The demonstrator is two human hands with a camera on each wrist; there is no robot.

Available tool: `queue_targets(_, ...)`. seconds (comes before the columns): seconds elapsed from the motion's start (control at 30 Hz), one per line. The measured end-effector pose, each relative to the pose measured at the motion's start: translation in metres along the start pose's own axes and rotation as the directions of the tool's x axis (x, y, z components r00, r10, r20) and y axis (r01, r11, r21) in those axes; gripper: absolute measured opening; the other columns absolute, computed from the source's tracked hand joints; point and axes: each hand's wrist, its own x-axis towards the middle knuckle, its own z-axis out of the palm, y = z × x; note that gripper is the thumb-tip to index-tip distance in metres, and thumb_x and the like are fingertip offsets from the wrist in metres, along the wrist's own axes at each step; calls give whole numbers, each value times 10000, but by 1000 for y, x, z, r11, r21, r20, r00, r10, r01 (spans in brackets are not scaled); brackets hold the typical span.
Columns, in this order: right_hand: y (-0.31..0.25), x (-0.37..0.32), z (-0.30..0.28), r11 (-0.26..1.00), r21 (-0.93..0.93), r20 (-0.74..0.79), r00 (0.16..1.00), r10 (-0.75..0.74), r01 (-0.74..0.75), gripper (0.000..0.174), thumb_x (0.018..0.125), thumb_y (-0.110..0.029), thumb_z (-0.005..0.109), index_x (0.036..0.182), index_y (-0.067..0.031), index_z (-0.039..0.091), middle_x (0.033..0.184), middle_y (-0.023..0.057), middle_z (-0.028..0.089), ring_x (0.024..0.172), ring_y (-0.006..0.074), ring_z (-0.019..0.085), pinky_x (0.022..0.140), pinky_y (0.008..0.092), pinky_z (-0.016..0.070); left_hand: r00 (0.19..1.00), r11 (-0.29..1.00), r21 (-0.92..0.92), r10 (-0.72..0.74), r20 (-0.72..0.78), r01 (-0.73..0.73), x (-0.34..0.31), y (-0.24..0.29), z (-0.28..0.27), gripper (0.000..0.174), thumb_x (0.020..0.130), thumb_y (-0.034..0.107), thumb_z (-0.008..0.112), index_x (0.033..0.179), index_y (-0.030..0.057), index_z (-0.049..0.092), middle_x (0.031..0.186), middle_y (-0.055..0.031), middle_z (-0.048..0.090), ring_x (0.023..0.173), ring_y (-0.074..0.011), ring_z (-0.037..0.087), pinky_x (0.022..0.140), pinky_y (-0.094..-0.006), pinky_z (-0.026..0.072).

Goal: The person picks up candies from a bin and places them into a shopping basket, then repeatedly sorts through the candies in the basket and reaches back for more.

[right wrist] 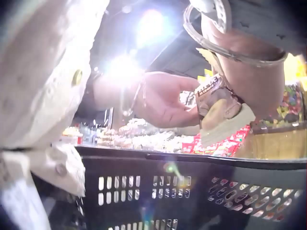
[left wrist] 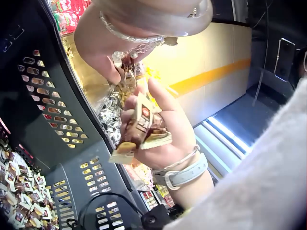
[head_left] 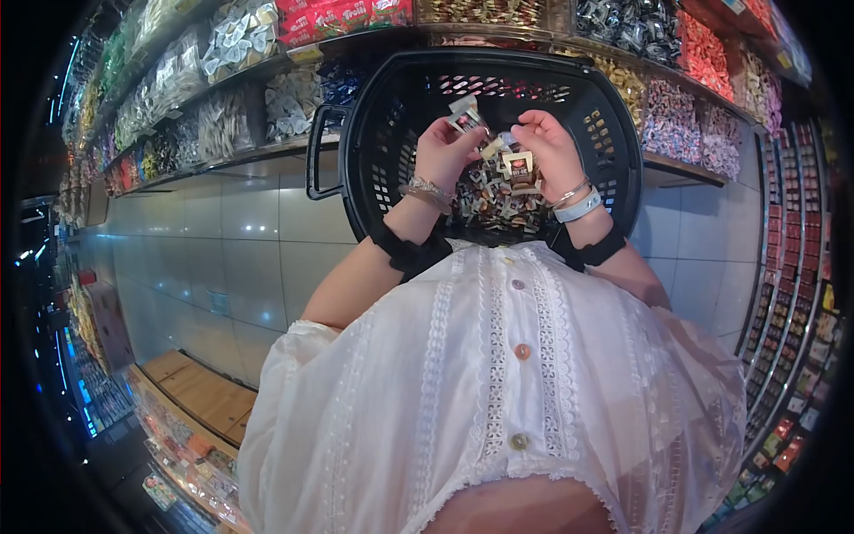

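My left hand (head_left: 442,153) pinches a small wrapped candy (head_left: 464,116) with a pale wrapper and dark label, above the black shopping basket (head_left: 384,116). Beside it, my right hand (head_left: 550,153) holds wrapped candies (head_left: 519,169) in cream and brown wrappers. In the left wrist view, these brown candies (left wrist: 144,120) lie against the right hand's curled fingers, and the left hand (left wrist: 98,45) is just above with thumb and fingers together. The right wrist view shows a candy (right wrist: 218,108) close up between both hands. Many similar candies (head_left: 494,206) cover the basket's bottom.
Shelves of bagged and loose sweets (head_left: 240,40) run behind the basket, with red packets (head_left: 347,20) at the middle. The basket's handle (head_left: 322,156) sticks out on the left. Tiled floor (head_left: 191,240) lies to the left, and a packed display rack (head_left: 787,240) stands at the right.
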Motion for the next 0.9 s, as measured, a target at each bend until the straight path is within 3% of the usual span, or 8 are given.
queue_targets(0.07,-5,3,-7,998,20,43,998,56,-57,200,752,-66,588,901,-54,455,631,-16,449,467,42,418,392,171,328,999,995,98,-3,32,0,-4,-6,1,188,708,67,620,851,11,511,741,-32,578,615,-66,542,524,-171,446)
queue_targets(0.13,-12,3,-6,972,178,42,988,147,-152,205,745,-66,595,894,-54,455,612,-22,427,422,46,379,354,180,286,991,990,138,15,134,-34,-6,-18,4,196,699,75,630,841,5,515,725,-30,575,611,-63,537,514,-171,436)
queue_targets(0.27,-13,6,-7,992,96,-83,993,84,-76,146,794,-135,526,893,-46,467,613,-17,437,401,53,371,340,192,271,988,988,149,24,152,-47,-6,-19,5,196,695,77,637,835,-2,523,720,-37,578,611,-65,536,533,-186,443)
queue_targets(0.3,-11,7,-15,985,148,11,996,91,-92,137,798,-124,469,906,-40,473,656,-3,449,440,63,398,368,192,304,991,985,167,19,136,-42,-8,-16,4,195,698,76,637,836,-3,523,727,-40,582,618,-65,539,546,-188,446)
queue_targets(0.43,-11,1,-14,972,230,80,996,29,-46,162,770,-77,439,922,-34,475,728,15,461,522,78,438,430,190,350,985,980,192,8,174,-42,-11,-7,3,184,705,75,632,835,-5,530,742,-40,588,630,-64,542,553,-187,450)
queue_targets(0.53,-16,-5,-2,998,9,197,978,-64,64,327,691,64,459,1005,-23,431,794,32,466,694,95,484,614,199,413,979,978,208,-35,201,-8,-10,-5,2,186,702,71,635,842,-1,537,749,-36,584,643,-65,543,554,-187,450)
queue_targets(0.57,-19,-7,-2,1000,-4,269,963,-28,30,399,675,103,494,1044,-22,409,822,40,480,765,100,501,689,212,424,979,978,208,-34,200,-8,-9,-7,0,186,702,71,635,842,-1,537,749,-36,584,643,-65,543,554,-187,450)
queue_targets(0.9,-25,-6,0,927,-312,366,927,-84,207,418,704,89,534,1085,-26,406,889,54,515,858,103,518,755,209,429,927,986,149,-121,356,72,-5,-12,-9,213,718,89,634,895,5,551,779,-28,573,670,-73,542,586,-194,472)
